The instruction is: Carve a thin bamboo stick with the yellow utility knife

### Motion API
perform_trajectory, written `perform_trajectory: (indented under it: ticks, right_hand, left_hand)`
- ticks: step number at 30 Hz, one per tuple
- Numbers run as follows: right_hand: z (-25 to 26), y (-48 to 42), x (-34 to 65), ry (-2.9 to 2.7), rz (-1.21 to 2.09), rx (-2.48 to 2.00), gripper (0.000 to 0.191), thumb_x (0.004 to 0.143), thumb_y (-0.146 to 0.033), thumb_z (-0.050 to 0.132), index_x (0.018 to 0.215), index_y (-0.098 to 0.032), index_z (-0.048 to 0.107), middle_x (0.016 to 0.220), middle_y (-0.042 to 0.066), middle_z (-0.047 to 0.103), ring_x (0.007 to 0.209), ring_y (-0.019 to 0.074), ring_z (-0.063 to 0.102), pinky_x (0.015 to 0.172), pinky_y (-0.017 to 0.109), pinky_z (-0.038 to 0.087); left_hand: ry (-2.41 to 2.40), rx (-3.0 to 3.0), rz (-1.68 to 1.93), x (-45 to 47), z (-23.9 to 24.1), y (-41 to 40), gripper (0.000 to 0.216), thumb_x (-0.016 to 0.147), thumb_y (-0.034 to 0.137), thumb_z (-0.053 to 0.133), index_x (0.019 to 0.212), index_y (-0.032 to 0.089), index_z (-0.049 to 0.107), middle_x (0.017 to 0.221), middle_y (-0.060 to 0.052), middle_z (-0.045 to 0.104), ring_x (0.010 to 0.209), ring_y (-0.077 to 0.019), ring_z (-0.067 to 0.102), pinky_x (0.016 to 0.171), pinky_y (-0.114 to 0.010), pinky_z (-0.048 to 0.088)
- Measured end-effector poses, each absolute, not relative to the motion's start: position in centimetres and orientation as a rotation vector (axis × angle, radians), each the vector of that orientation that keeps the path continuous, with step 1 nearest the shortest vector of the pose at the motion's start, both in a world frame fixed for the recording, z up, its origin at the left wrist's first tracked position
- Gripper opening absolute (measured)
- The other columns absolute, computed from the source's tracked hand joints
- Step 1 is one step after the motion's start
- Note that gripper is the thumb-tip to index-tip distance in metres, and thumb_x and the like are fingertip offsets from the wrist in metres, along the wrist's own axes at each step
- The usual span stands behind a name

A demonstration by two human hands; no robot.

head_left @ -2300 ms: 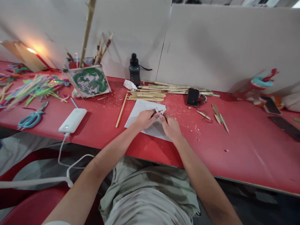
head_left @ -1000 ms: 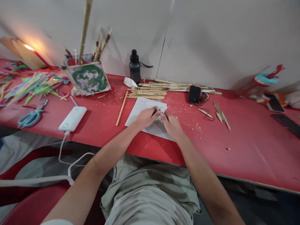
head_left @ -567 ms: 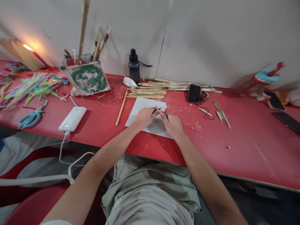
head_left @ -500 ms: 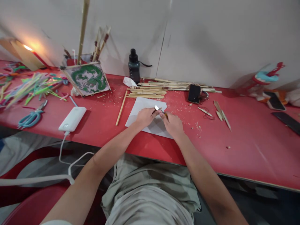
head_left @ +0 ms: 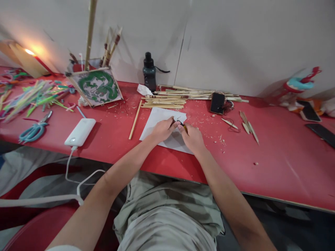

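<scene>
Over a sheet of white paper [head_left: 150, 127] my two hands meet. My right hand [head_left: 193, 137] is closed round a craft knife [head_left: 185, 128] with a dark and yellow handle; its blade hardly shows from this angle. My left hand [head_left: 162, 130] is closed too, its thumb and fingertips pinched close to the knife. What the left fingers grip is too small and hidden to make out. Pale shavings [head_left: 195, 122] lie on the paper's right edge and on the red table around it. Behind the paper lies a stack of thin wooden sticks [head_left: 164, 103].
One loose stick [head_left: 135, 120] lies left of the paper. A white power bank [head_left: 80, 132] with a cable, blue-handled scissors [head_left: 32, 132] and a dragon picture [head_left: 98, 86] are further left. A dark bottle [head_left: 149, 75] stands behind; a small black device [head_left: 217, 103] and pointed wooden pieces [head_left: 247, 126] lie right.
The knife has turned in my right hand, so its bright blade, plain to see before, now hardly shows. Both hands stay in nearly the same place. The view has shifted slightly.
</scene>
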State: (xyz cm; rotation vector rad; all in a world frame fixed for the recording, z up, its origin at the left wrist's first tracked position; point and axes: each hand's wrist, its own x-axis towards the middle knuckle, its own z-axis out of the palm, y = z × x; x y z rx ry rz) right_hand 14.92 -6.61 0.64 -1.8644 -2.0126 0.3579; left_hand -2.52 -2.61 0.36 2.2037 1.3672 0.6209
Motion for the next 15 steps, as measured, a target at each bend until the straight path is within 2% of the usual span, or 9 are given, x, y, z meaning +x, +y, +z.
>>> perform_trajectory:
  ticks: [3, 9, 15]
  right_hand:
    - [0.55, -6.53, 15.03, -2.019, 0.378, -1.834, 0.058, 0.103, -0.068, 0.028, 0.099, -0.022, 0.062, 0.089, 0.012, 0.074, 0.083, 0.0275, 0.068, 0.062, 0.031, 0.032]
    - [0.55, -6.58, 14.99, -2.019, 0.301, -1.907, 0.058, 0.103, -0.068, 0.031, 0.096, -0.022, 0.064, 0.088, 0.012, 0.074, 0.080, 0.0273, 0.067, 0.060, 0.032, 0.028]
    - [0.98, -6.91, 14.60, -1.974, 0.158, -2.028, 0.055, 0.101, -0.067, 0.039, 0.098, -0.021, 0.067, 0.091, 0.014, 0.075, 0.079, 0.0276, 0.066, 0.060, 0.032, 0.025]
  left_hand:
    - [1.361, 2.216, 0.605, -2.52, 0.14, -2.55, 0.062, 0.103, 0.065, 0.024, 0.118, 0.018, 0.062, 0.097, -0.012, 0.075, 0.091, -0.0263, 0.071, 0.072, -0.033, 0.042]
    - [1.412, 2.195, 0.607, -2.63, -0.04, -2.23, 0.067, 0.102, 0.068, 0.026, 0.088, 0.020, 0.071, 0.085, -0.011, 0.074, 0.082, -0.0244, 0.068, 0.068, -0.033, 0.040]
    - [1.595, 2.194, 0.601, -2.47, -0.06, -2.29, 0.071, 0.096, 0.077, 0.028, 0.076, 0.022, 0.069, 0.082, -0.011, 0.073, 0.079, -0.0260, 0.066, 0.064, -0.034, 0.034]
